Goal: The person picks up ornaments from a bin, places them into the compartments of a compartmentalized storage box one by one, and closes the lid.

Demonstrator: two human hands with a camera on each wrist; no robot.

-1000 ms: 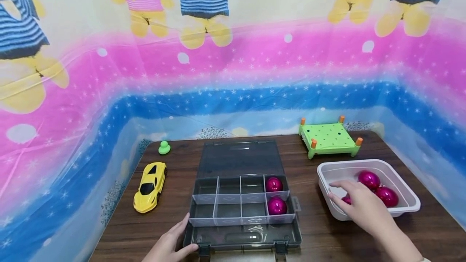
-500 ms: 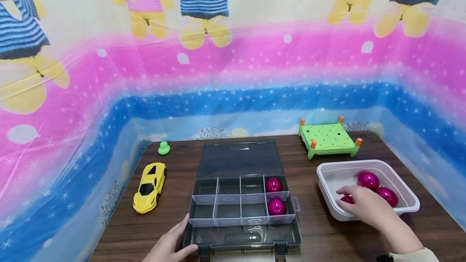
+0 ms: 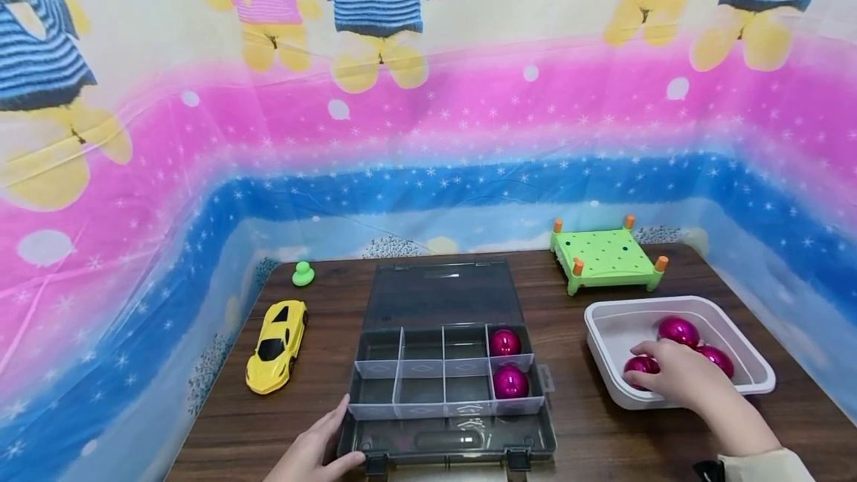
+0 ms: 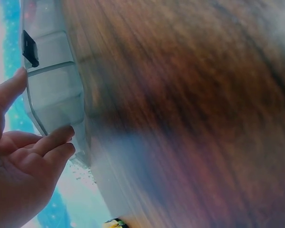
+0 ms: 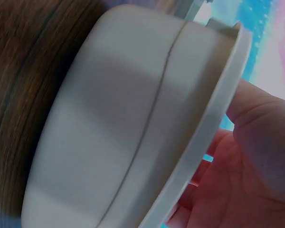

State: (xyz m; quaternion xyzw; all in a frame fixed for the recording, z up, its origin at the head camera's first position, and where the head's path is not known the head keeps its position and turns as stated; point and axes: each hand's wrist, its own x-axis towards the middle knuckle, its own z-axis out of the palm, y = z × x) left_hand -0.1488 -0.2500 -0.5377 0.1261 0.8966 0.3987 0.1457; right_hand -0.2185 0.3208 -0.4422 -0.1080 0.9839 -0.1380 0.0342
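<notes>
In the head view, my right hand [image 3: 689,376] reaches into the white plastic tub [image 3: 605,309], its thumb and fingers around a shiny magenta ball [image 3: 640,368] at the tub's left. Two more magenta balls [image 3: 679,331] lie beyond it, one partly behind the hand. The tub wall [image 5: 99,104] hides the fingertips in the right wrist view. My left hand [image 3: 315,443] rests at the front left corner of a dark compartment box [image 3: 448,434], fingers along its side and thumb at its front. Two magenta balls [image 3: 511,381] sit in the box's right column of compartments.
The box's lid [image 3: 442,294] lies folded back behind it. A yellow toy car [image 3: 276,346] and a small green duck-like toy [image 3: 303,274] stand on the left. At the back right is a green toy bed [image 3: 608,255] with orange post tops. A printed cloth [image 3: 428,110] surrounds the brown table [image 3: 228,430].
My right hand has drawn back from the tub's left wall and its fingers have come together around the left ball, which now shows more fully. The left hand stays at the box corner.
</notes>
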